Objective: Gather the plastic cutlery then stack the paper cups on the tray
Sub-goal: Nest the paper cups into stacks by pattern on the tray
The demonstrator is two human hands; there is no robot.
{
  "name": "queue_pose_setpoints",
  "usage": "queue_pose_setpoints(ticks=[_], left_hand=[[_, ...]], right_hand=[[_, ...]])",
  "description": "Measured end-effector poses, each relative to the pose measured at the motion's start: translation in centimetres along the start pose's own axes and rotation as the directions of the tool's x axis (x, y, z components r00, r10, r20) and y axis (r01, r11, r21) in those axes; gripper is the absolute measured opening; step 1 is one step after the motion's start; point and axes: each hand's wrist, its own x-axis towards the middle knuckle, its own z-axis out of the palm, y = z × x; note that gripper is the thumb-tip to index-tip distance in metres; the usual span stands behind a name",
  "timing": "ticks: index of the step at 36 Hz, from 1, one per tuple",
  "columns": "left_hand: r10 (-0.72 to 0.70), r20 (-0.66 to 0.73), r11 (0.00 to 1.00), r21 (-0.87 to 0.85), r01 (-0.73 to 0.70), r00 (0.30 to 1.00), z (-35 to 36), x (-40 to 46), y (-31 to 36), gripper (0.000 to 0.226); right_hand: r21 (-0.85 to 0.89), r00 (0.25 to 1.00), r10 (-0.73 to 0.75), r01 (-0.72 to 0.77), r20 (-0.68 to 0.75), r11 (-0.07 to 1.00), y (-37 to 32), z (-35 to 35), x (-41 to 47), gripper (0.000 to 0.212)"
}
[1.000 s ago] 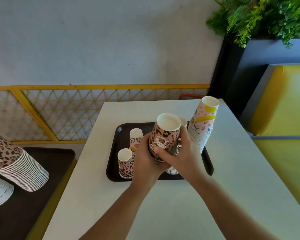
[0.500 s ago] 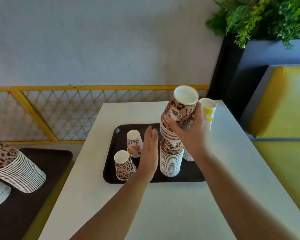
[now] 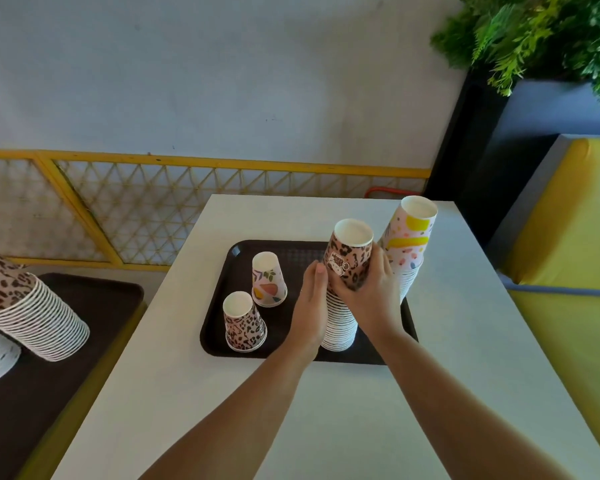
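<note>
A dark tray [image 3: 219,327] lies on the white table [image 3: 326,427]. On it stands a tall upside-down stack of leopard-print cups [image 3: 342,320]. My right hand [image 3: 368,292] is wrapped around the top cups of that stack. My left hand [image 3: 312,299] rests flat against the stack's left side, fingers straight. Behind stands a second tall stack of pastel yellow-patterned cups [image 3: 411,244]. Two single upside-down cups stand at the tray's left: a leopard cup [image 3: 244,323] and a fruit-print cup [image 3: 269,280]. No cutlery is in view.
A lower dark table [image 3: 49,393] at the left carries leaning cup stacks [image 3: 32,306]. A yellow bench seat [image 3: 575,271] runs along the right. A yellow lattice fence [image 3: 153,209] and a planter [image 3: 541,39] stand behind the table.
My right hand has lowered the raised upper section of leopard cups onto the stack. My left hand has moved right from the open tray to the stack's side.
</note>
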Motion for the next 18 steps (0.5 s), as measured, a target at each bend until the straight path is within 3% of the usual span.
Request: queue_pose_setpoints(ticks=[3,7,9,11,14,18], left_hand=[[0.023,-0.036,1.0,-0.002,-0.023,0.999,0.0,-0.7,0.2,0.038],[0.034,-0.107,0.998,0.056,-0.028,0.994,-0.5,-2.0,1.0,0.018],[0.053,-0.165,0.996,0.08,-0.041,0.985,-1.4,-2.6,1.0,0.028],[0.1,-0.273,0.992,0.096,-0.076,0.957,-2.4,-3.1,1.1,0.042],[0.188,-0.41,0.98,0.133,-0.145,0.893,-4.2,-3.8,1.2,0.038],[0.319,-0.562,0.947,0.215,-0.238,0.763,-7.0,-4.6,1.5,0.031]], right_hand=[[0.006,1.0,0.011,-0.011,0.018,1.0,0.0,0.0,0.0,0.071],[0.107,0.999,0.027,-0.029,0.018,0.994,-0.2,-0.5,-0.1,0.085],[0.147,0.999,0.007,0.001,-0.054,0.989,-1.2,-0.9,-0.5,0.089],[0.123,0.982,-0.092,0.114,-0.167,0.986,-2.9,-1.5,-0.7,0.084],[0.111,0.923,-0.285,0.321,-0.259,0.94,-5.9,-1.9,-0.7,0.062],[0.215,0.889,-0.43,0.456,-0.159,0.863,-9.1,-1.0,-0.8,0.042]])
